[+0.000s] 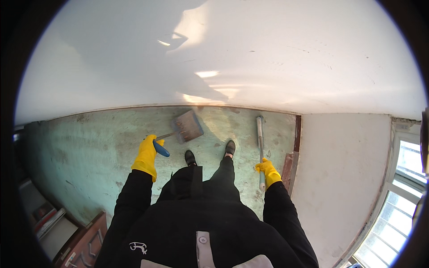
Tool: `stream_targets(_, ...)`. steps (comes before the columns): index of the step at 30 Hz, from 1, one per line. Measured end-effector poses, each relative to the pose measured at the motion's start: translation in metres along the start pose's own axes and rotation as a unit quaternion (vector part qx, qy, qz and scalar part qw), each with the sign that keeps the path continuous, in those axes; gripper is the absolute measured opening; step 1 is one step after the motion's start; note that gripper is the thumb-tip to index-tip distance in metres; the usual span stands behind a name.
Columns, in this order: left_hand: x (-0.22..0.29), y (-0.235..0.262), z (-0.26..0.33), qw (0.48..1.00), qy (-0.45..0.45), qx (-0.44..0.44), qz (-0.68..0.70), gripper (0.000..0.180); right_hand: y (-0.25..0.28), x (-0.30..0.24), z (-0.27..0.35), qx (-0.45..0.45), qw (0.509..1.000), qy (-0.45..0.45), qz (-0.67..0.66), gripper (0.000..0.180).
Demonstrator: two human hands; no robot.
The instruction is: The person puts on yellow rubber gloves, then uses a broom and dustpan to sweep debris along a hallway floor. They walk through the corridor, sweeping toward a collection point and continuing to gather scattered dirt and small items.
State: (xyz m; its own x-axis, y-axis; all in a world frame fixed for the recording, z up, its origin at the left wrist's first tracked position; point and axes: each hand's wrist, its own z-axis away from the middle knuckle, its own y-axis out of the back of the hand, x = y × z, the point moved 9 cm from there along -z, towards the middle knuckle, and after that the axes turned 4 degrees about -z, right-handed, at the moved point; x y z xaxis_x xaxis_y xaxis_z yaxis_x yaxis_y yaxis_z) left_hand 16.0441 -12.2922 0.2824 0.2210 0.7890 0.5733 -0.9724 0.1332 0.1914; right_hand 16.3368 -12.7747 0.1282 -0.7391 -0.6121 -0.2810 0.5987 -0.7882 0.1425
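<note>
My left hand [148, 156], in a yellow rubber glove, is closed round the handle of a long-handled dustpan [189, 126]. The handle's blue end [161, 148] sticks out past the fingers. The dustpan's grey-brown pan is at or near the floor, ahead of my left shoe. On the right, my gloved right hand [268, 172] grips the pale handle of what looks like a broom [260, 134]. Its narrow head points away from me toward the wall, seen edge-on, so bristles cannot be made out. Dustpan and broom are apart, with my feet between and behind them.
The worn green floor [134, 134] meets a white wall [250, 67] close ahead. At right stand a side wall [339, 165] with reddish-brown skirting and a barred window [389, 219]. A brown panelled piece [87, 245] and a shelf-like unit [56, 223] stand at lower left.
</note>
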Motion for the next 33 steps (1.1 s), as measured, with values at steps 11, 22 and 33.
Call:
stream_targets(11, 0.042, 0.043, -0.02, 0.992, -0.063, -0.046, -0.101, 0.032, -0.269, -0.023, 0.142, -0.249, 0.94, 0.044, 0.23, 0.063)
stream_targets(22, 0.025, 0.136, -0.055, 1.0, 0.003, -0.005, 0.004, 0.033, -0.077, 0.031, 0.077, -0.07, 0.992, -0.053, -0.095, 0.053)
stream_targets(33, 0.035, 0.152, -0.064, 0.996, 0.004, 0.083, 0.026, 0.032, -0.314, -0.009, 0.089, -0.247, 0.965, -0.038, 0.085, 0.077)
